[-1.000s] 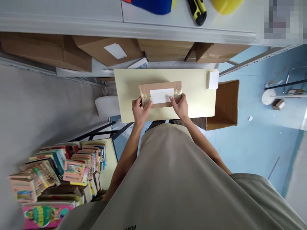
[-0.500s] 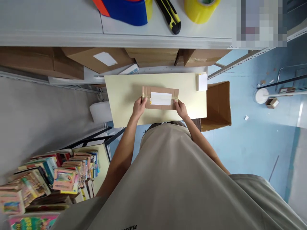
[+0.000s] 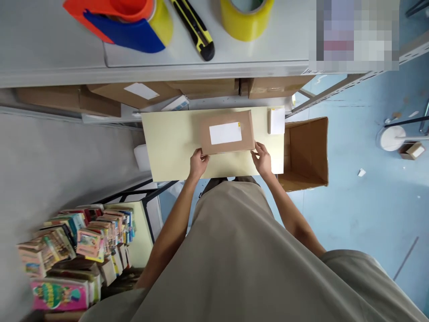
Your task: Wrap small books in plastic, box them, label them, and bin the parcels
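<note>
A brown cardboard box [image 3: 228,146] with a white label [image 3: 225,133] on its upper face is over the pale yellow tabletop [image 3: 170,147]. The label carries a small yellow mark at its upper right corner. At the box's near left corner, my left hand [image 3: 198,164] is closed, thumb and fingers pinching the lower edge. My right hand [image 3: 262,159] grips the near right corner with bent fingers. The box's underside is hidden, so I cannot tell whether it rests on the table.
A stack of white labels [image 3: 276,121] lies at the table's right end, above an open carton [image 3: 308,152]. The shelf ahead holds a tape dispenser [image 3: 124,33], a utility knife [image 3: 194,29] and a yellow tape roll [image 3: 247,22]. Books [image 3: 60,290] fill the lower left.
The box has been turned: its label's yellow mark went from lower left to upper right, and the taped ends no longer show. Both hands moved to the near corners. The view shifted.
</note>
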`<state>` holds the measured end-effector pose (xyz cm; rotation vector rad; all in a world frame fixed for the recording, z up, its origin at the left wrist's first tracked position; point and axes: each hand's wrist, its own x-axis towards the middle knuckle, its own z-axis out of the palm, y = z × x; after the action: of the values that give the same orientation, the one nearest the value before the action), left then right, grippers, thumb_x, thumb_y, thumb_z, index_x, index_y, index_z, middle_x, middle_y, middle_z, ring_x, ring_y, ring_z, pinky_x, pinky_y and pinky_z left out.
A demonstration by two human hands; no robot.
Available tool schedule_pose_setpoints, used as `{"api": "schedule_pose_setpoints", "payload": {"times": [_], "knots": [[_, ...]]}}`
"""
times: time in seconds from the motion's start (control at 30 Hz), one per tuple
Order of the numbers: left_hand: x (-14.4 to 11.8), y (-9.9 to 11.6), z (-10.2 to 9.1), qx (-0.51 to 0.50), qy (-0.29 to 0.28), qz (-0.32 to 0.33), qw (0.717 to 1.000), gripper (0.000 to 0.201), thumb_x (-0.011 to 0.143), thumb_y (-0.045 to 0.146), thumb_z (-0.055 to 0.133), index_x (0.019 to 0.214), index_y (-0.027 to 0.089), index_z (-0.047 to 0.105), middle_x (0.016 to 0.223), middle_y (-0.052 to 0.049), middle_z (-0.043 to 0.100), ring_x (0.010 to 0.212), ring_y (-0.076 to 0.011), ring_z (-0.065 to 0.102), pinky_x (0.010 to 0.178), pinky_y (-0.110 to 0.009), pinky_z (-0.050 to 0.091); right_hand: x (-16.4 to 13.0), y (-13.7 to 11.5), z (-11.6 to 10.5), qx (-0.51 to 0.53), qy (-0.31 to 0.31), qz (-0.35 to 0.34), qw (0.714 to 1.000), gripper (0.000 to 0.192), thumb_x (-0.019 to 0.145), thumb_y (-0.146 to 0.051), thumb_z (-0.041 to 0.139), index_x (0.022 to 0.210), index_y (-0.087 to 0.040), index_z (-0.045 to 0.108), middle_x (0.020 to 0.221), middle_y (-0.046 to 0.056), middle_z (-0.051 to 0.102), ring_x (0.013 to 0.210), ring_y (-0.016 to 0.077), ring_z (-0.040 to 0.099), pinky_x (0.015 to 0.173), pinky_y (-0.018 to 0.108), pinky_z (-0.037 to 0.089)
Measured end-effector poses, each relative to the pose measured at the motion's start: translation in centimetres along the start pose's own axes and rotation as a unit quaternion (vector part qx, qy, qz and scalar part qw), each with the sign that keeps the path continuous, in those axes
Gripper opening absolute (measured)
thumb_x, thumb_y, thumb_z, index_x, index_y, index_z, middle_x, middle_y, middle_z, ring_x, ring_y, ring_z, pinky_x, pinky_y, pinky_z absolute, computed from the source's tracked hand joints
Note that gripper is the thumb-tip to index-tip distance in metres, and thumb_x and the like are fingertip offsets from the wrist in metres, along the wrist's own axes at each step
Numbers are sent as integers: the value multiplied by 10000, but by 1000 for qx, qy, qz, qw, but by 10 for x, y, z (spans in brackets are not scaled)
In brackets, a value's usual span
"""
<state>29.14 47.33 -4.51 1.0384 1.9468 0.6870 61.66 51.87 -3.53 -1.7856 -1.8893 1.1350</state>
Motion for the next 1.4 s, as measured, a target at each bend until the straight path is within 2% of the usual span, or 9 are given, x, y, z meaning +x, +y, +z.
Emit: {"api": "schedule_pose_setpoints", "payload": {"times": [0.07,0.17,0.3,0.43,0.6,0.7,0.83,1.13,1.4], "knots": [[0,-2,14,15,-14,-35,999,263,861,160,681,1111,192,757,1151,-119,835,1095,-289,831,1076,-471,690,3,14,-1,-40,-48,19,998,646,1087,-181,447,1703,-223,635,1648,159,698,1178,315,837,1087,528,730],[1,-6,16,16,-10,-49,999,380,858,149,621,1200,189,782,1135,-118,871,1145,-308,836,1138,-523,656,14,33,-16,-94,-114,3,989,641,1060,-100,443,1636,-213,702,1624,127,745,1325,337,800,1158,540,697],[6,9,0,25,98,-22,995,457,955,192,575,1370,217,764,1410,-158,819,1267,-292,820,1180,-498,640,71,57,-64,-137,-54,-15,989,554,1119,-163,454,1608,-143,714,1666,182,705,1496,371,693,1261,588,621],[21,59,2,66,122,49,989,445,1027,207,559,1431,217,747,1475,-177,769,1375,-317,768,1209,-498,622,162,70,-103,-193,-36,-34,980,578,1106,-131,461,1646,-67,659,1722,255,619,1562,426,594,1288,629,548],[39,139,57,109,2,164,980,412,1072,208,562,1428,221,770,1456,-148,792,1417,-327,734,1298,-515,563,228,62,-109,-267,-122,-42,955,596,1051,-5,411,1579,16,688,1671,329,629,1533,444,585,1272,609,498],[42,174,100,115,-67,218,967,407,1106,223,543,1445,217,770,1484,-151,787,1432,-327,729,1295,-507,570,235,56,-107,-288,-147,-45,945,563,1048,12,420,1491,-23,765,1535,322,721,1404,412,668,1221,560,511],[42,196,142,127,-125,237,955,458,1095,179,550,1504,258,742,1522,-125,776,1478,-319,707,1319,-514,560,230,54,-109,-298,-130,-55,944,530,1099,-19,400,1427,-88,811,1534,276,733,1348,371,682,1176,507,509],[57,195,191,117,-160,204,959,464,1095,164,582,1535,242,706,1523,-150,777,1458,-337,729,1300,-547,572,195,53,-131,-345,-106,-165,918,454,1140,-28,402,1302,-96,821,1371,245,773,1260,370,653,1065,478,473],[67,187,224,116,-185,172,961,495,1083,185,631,1572,246,681,1541,-180,765,1482,-365,724,1292,-558,584,205,46,-144,-336,-114,-183,917,513,1117,9,385,1359,-94,824,1412,242,767,1267,377,641,1106,516,457]]}}
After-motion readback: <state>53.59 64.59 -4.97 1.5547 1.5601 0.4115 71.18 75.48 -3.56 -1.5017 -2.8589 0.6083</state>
